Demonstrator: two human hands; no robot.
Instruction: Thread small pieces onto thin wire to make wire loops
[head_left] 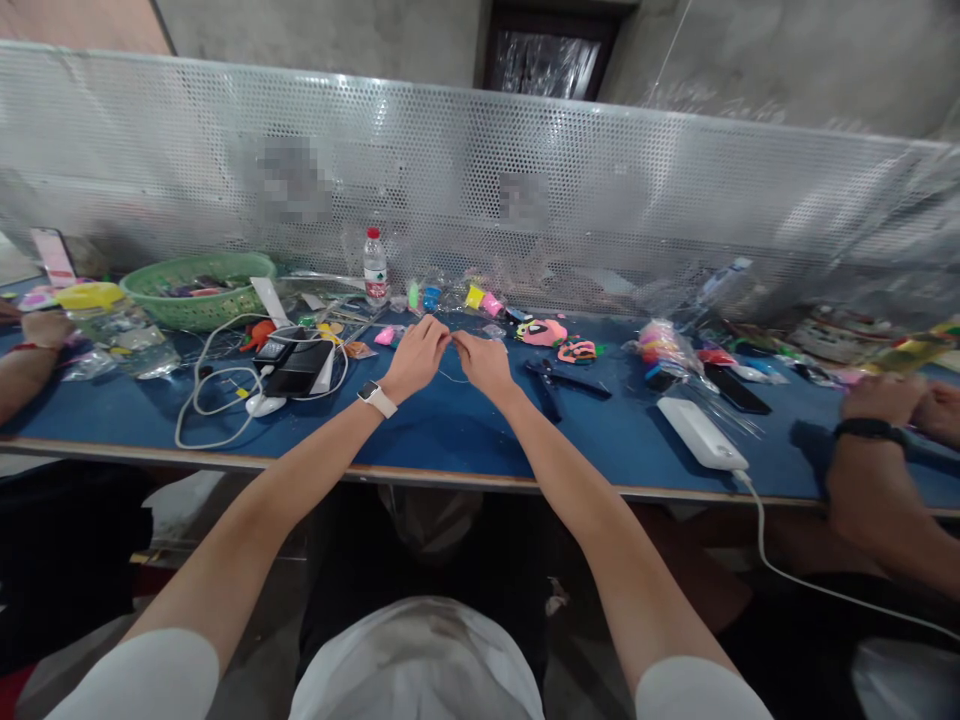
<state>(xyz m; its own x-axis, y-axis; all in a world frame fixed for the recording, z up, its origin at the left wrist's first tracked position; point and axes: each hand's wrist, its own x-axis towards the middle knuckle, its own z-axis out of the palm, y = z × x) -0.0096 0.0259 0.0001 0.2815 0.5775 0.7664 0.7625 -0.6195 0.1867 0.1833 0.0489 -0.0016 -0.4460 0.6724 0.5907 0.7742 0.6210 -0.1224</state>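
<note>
Landmark = red-capped bottle point(375, 270) on blue bench point(450, 440). Left hand point(420, 355) is in front of it, slightly right; right hand point(484, 362) further right. Both: fingertips pressed together, the 2 hands meeting or nearly so. Can't tell what's pinched, too small. Fine strand point(452, 379) just below the fingertips, front-right of bottle; can't tell if held. Green basket point(199, 312) left of bottle. 2 pink patterned pieces point(577, 349) well right of bottle. White power bank point(697, 432) far right of bottle, toward the wearer.
</note>
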